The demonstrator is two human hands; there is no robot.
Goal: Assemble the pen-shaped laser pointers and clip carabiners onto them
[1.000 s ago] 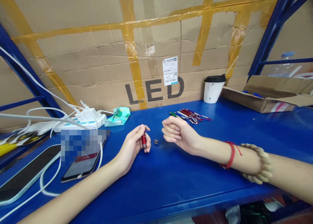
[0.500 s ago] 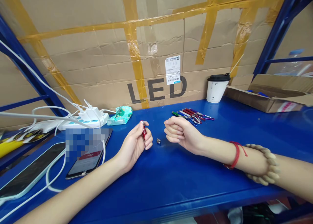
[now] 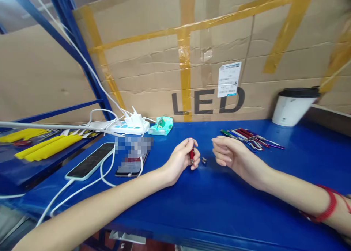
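My left hand is closed around a short red metal tube, holding it upright between thumb and curled fingers. Just to its right, a small silver-and-dark metal piece lies on the blue tabletop. On the other side of that piece is my right hand, its fingers curled in towards the palm. Whether something sits inside the right hand is hidden. Behind the right hand lies a row of slim coloured metal sticks with carabiner-like clips, in green, blue, silver, red and purple.
Two phones, one with a pale case and one dark, lie at left among white cables. A power strip and green tissue pack stand behind. A lidded paper cup is at back right. A large LED carton walls the back.
The view has swung left, so everything sits further right in the picture. My left hand still grips the red tube. My right hand stays curled, its fingers slightly looser.
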